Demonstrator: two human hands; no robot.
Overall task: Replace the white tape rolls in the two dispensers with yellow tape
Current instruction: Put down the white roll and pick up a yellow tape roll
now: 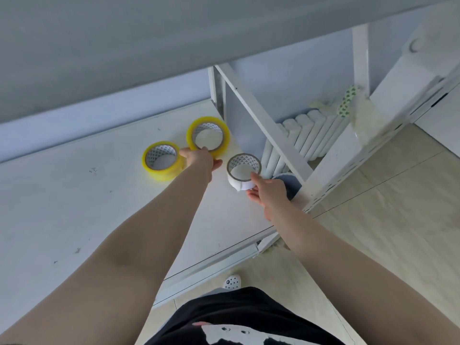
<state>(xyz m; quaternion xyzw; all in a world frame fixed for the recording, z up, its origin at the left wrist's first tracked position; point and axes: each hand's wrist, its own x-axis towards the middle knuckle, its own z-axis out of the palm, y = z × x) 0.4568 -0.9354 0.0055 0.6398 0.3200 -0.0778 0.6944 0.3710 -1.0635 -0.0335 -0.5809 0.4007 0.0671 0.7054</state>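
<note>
Fingers of your left hand (199,159) pinch the far yellow roll (208,136); lift it straight while your right hand (267,192) grips the white roll (243,170).

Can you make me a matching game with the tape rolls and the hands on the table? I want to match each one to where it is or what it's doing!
Things:
1. white tape roll
2. yellow tape roll nearest the wall
3. yellow tape roll farthest left
4. table

Matches:
A. lies alone, no hand gripping it
B. the right hand touches it
C. the left hand reaches its near rim
D. all three rolls rest on it

Pairs: 1-B, 2-C, 3-A, 4-D
</note>
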